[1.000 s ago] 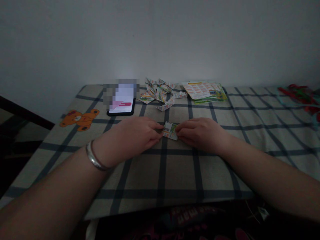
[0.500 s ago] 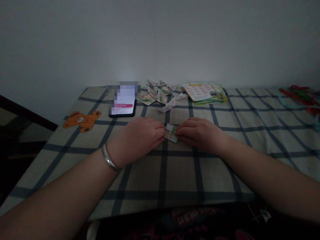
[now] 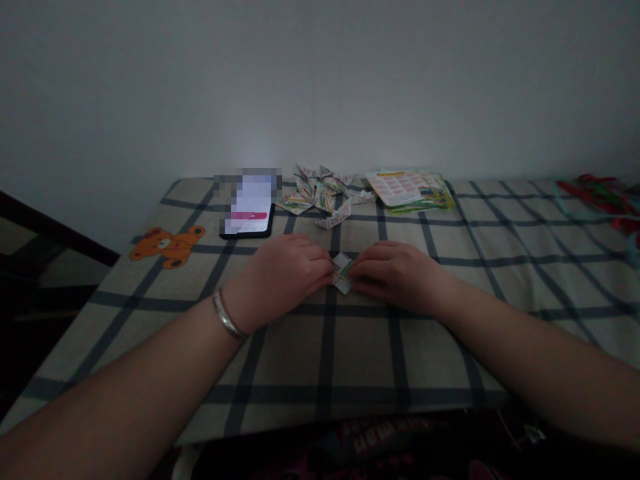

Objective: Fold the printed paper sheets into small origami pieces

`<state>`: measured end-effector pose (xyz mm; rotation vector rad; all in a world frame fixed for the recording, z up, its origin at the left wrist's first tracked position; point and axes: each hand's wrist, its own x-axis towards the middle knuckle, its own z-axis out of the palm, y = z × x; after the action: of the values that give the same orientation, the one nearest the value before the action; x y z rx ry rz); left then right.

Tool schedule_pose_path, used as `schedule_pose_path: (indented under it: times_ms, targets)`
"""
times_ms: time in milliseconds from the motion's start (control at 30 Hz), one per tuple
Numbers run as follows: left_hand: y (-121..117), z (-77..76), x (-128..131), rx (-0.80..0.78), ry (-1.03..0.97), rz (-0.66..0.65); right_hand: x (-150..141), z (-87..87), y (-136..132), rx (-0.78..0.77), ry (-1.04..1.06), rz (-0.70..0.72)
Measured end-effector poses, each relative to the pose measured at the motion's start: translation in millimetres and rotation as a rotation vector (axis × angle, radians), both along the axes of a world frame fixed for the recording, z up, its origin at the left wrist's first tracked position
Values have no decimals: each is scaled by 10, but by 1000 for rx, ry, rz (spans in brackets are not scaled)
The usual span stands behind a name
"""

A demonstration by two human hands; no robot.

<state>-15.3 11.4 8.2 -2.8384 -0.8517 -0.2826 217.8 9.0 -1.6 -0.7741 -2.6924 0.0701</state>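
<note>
A small folded piece of printed paper lies low over the checked tablecloth, between my two hands. My left hand, with a silver bangle at the wrist, is closed on its left edge. From the other side, the fingers of my right hand grip the right edge. My fingertips cover part of the paper. Behind it sits a loose pile of folded paper pieces, printed in the same colours.
A phone with a lit screen lies back left, beside an orange teddy bear figure. Right of the folded pieces rests a stack of printed sheets. Red and green material lies far right. A wall stands behind the table.
Between my fingers the paper has turned a little and now sits more diagonally, with less of it showing. Both hands keep hold of it. The whole view has shifted slightly.
</note>
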Motion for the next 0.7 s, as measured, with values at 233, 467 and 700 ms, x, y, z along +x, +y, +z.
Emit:
schedule_pose_path:
  times_ms: [233,467,700]
  targets:
    - [-7,7,5,-7,5,-9,1,2,-10,-13,15,-7]
    - [-17,13,16,17,45,3,12,-10,-8,21,20,-27]
    - [-57,64,66,76,116,5,-6,6,-19,-9,8,-41]
